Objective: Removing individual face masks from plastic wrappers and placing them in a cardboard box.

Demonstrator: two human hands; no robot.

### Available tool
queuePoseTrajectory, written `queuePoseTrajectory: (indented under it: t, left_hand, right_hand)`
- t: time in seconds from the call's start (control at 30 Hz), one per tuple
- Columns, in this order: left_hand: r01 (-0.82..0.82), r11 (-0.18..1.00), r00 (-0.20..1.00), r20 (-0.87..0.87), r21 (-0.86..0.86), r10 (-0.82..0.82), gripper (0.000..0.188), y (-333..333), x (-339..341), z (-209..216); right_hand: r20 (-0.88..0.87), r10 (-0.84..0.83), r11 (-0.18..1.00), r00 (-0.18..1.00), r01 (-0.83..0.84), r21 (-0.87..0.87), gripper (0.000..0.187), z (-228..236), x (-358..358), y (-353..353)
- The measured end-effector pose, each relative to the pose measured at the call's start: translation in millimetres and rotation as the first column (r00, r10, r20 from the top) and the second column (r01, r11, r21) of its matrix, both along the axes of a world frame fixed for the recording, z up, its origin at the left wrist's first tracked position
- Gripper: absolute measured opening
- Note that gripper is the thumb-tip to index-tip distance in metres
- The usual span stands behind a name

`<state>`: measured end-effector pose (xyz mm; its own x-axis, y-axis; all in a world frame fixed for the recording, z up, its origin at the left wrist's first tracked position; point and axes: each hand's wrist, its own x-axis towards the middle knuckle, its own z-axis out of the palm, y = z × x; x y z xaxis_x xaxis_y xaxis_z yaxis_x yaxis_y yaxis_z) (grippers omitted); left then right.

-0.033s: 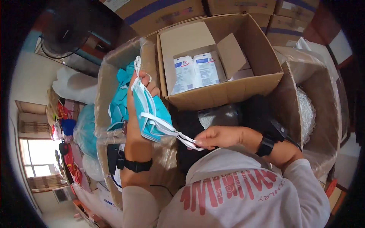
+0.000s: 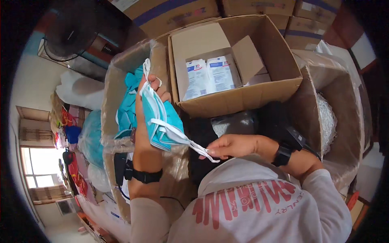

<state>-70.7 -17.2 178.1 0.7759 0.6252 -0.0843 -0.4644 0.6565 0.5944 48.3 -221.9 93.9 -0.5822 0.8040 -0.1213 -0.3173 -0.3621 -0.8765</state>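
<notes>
My left hand (image 2: pixel 157 86), a ring on one finger, grips the upper end of a folded teal fabric bundle (image 2: pixel 167 121) edged with white bands. A white loop sticks up above these fingers. The bundle hangs slanting down to the right over my left forearm. At its lower end, my right hand (image 2: pixel 227 146) pinches the white straps (image 2: pixel 201 150) between thumb and fingers, and they run taut to the bundle. Their tips poke out below the pinch. Behind my left hand, more teal pieces (image 2: pixel 129 107) lie in a plastic-lined carton (image 2: pixel 115 135).
Ahead stands a large open carton (image 2: pixel 239 97) holding a smaller box with white packets (image 2: pixel 208 76). To the right, a plastic-lined carton (image 2: pixel 344 117) contains white stringy material (image 2: pixel 326 121). A fan (image 2: pixel 67 36) is at upper left. Sealed cartons (image 2: pixel 259 8) are stacked behind.
The white straps at my right hand have drawn together into a tighter, twisted strand, and their tips reach slightly further right. Both hands stay almost in place.
</notes>
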Motion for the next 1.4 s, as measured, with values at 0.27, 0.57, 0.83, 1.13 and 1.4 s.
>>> queuePoseTrajectory:
  t: [0.27,0.57,0.83,1.13,1.4]
  left_hand:
    - [0.022,1.0,0.998,0.059,-0.012,-0.022,0.019,22,-12,2]
    - [-0.181,0.523,0.509,-0.375,0.833,0.775,0.026,41,-66,5]
    - [0.494,0.441,0.648,-0.655,0.749,0.388,0.04,-45,-39,-35]
    - [0.631,0.717,0.619,-0.75,0.296,-0.236,0.015,-88,-25,-68]
    - [0.057,0.994,0.955,-0.296,0.092,-0.027,0.029,-103,-37,-34]
  right_hand:
    - [-0.038,0.096,0.995,0.995,-0.096,0.011,0.034,10,-14,4]
    - [0.168,-0.184,0.959,0.969,0.214,-0.186,0.035,8,35,-8]
    - [0.532,-0.488,0.812,0.692,0.138,0.567,0.034,42,39,32]
    - [0.65,-0.502,0.793,0.571,0.004,0.609,0.025,45,32,36]
    - [0.489,-0.575,0.76,0.656,0.209,0.615,0.025,44,16,19]
